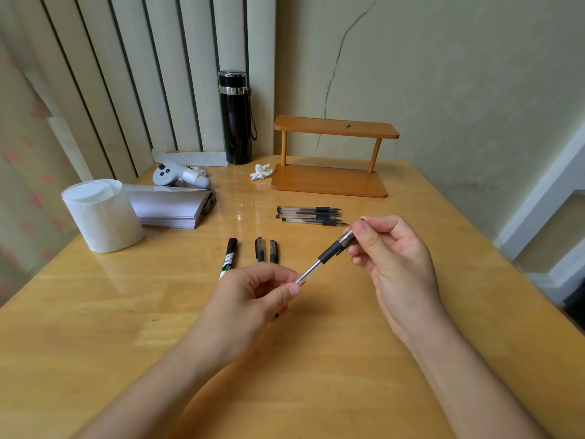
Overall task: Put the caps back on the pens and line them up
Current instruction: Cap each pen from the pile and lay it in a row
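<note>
Both hands' grip on one pen (326, 256), cap (347, 238) on tip; no legible writing.

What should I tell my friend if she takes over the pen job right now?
Left hand: holds the barrel end of one pen above the table.
Right hand: pinches the cap over that pen's tip; it looks on or nearly on.
Uncapped pens: about four, lying side by side near the wooden shelf.
Two loose caps lie nearer, beside a marker.
Left to do: press this cap home, cap the others, line all up.
</note>
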